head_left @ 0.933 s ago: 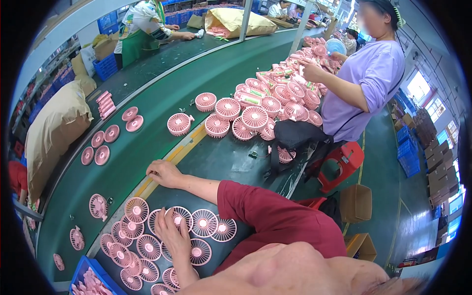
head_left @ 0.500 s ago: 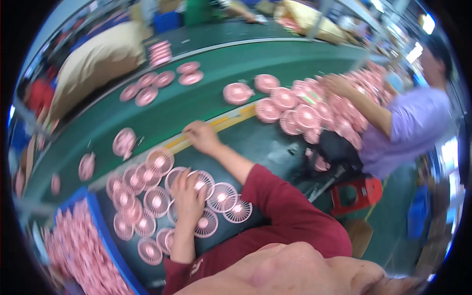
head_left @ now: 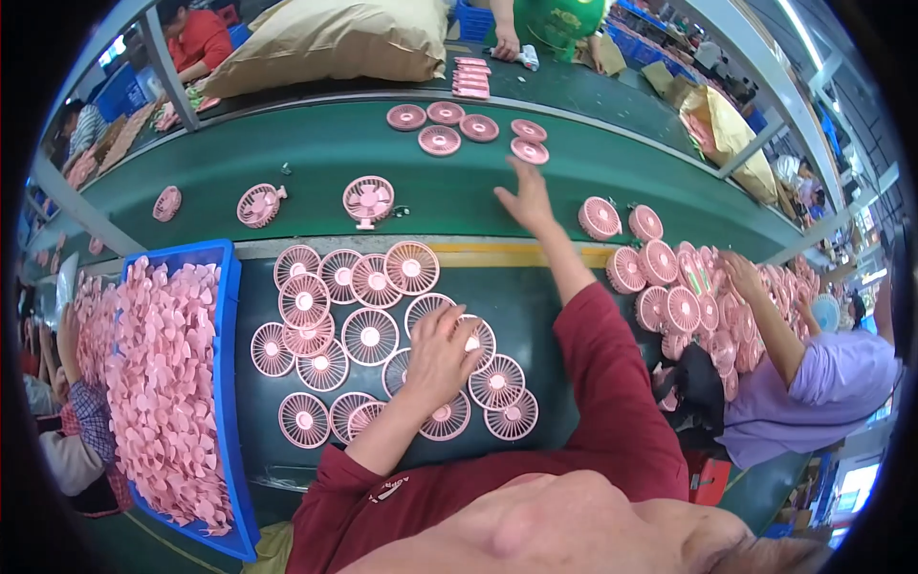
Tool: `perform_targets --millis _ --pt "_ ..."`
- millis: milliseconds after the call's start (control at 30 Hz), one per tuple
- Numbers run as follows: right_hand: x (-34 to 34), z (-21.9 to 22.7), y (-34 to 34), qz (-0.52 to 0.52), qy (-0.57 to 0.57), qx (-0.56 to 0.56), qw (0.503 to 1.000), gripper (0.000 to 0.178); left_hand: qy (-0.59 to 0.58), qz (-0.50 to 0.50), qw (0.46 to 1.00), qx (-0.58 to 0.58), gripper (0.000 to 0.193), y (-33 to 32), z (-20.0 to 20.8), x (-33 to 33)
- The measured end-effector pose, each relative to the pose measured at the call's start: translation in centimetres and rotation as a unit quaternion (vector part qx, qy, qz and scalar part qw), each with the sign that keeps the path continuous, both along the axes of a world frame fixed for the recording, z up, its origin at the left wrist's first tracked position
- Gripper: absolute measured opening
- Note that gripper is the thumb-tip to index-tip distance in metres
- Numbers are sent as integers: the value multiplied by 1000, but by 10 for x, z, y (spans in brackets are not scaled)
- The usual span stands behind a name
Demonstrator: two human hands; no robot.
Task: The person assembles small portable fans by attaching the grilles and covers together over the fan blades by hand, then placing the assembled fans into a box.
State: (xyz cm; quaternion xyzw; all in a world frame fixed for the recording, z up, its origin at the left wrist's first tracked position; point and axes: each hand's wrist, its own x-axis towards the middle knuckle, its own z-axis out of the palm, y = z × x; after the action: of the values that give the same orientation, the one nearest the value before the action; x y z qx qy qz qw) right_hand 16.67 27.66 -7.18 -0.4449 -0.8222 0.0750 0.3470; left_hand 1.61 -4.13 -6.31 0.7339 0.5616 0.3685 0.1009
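Note:
My left hand [head_left: 440, 359] lies palm down over pink round fan grilles [head_left: 371, 335], its fingers stretched across one of them. Several more grilles, some overlapping, surround it on the dark green table. My right hand [head_left: 529, 201] reaches out over the green conveyor belt [head_left: 316, 153], thumb apart from the fingers and nothing visible in it. Just beyond its fingertips is a flat pink round fan part [head_left: 529, 150]. To the left on the belt stands a pink fan with blades [head_left: 368, 199], a small dark cable end beside it.
A blue crate [head_left: 234, 316] of pink fan blades stands left of the grilles. On the right, a person in a lilac top [head_left: 808, 392] handles a heap of pink fans [head_left: 684, 308]. A tan sack [head_left: 335, 43] and another person's hand [head_left: 505, 43] are across the belt.
The view has swung, so the scene sits differently in it. My right hand has gone from the belt's near edge out over the belt, its fingers opening. My left hand stays on the grilles.

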Motion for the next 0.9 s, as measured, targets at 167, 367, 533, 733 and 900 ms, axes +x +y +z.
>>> perform_targets --millis 167,367,533,733,900 --pt "33 8 134 -68 -201 -14 977 91 6 -3 999 -35 48 -1 4 3" --pt "-26 -23 147 -201 -205 -149 946 73 -15 34 998 -42 46 -7 1 -5" --pt "12 -24 128 -219 -127 -2 967 48 -25 9 999 -26 43 3 10 -2" --pt "34 24 30 47 -25 -215 975 46 -19 -1 999 -38 42 7 6 0" --pt "31 68 -96 293 -30 -326 898 38 -59 21 996 -66 60 -2 7 -4"
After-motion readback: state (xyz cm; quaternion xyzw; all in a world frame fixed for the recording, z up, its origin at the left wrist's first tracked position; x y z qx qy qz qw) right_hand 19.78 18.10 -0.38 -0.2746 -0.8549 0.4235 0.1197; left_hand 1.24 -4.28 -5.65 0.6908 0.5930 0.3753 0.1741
